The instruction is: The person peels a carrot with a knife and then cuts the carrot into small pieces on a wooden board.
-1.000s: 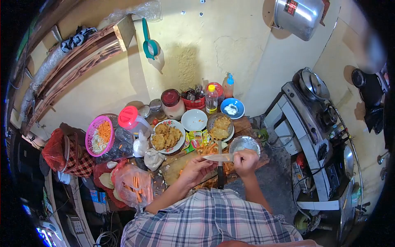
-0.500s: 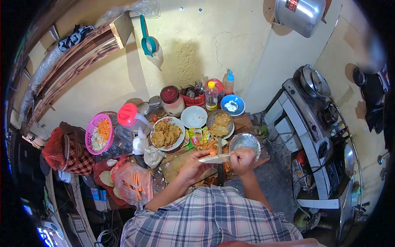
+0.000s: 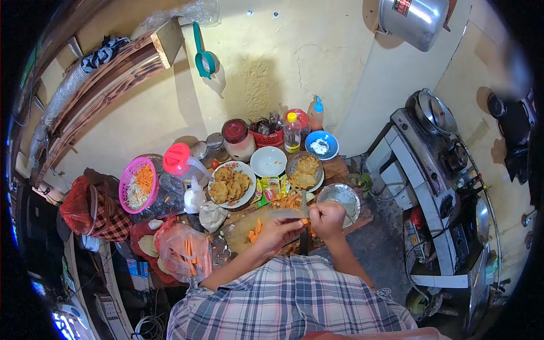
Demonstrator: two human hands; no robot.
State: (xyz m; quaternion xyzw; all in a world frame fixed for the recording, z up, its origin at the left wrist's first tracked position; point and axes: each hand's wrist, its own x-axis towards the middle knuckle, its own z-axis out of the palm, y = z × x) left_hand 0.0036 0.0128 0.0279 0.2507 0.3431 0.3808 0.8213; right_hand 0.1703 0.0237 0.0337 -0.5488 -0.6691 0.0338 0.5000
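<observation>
My right hand [image 3: 327, 220] is closed round the handle of a knife [image 3: 288, 213], whose blade points left, above the fingers of my left hand. My left hand [image 3: 276, 233] is closed, pinching a piece of carrot [image 3: 305, 221]; only a bit of orange shows between the two hands. Below them is a wooden cutting board [image 3: 235, 229], with cut carrot pieces [image 3: 255, 230] beside my left hand. Peelings [image 3: 292, 200] lie just beyond the blade. A metal bowl [image 3: 347, 196] with pale contents stands near my right hand.
Behind the board stand a plate of fritters [image 3: 230, 184], a white bowl [image 3: 268, 162], a pan with fritters [image 3: 304, 170] and a blue bowl [image 3: 321, 145]. To the left are a pink basket of shredded vegetables [image 3: 139, 185] and a bag of carrots [image 3: 184, 254]. A stove [image 3: 422, 144] is at right.
My hands have come closer together, the left moving right and slightly down. The knife has moved up and over my left fingers. Cut carrot pieces now show on the board.
</observation>
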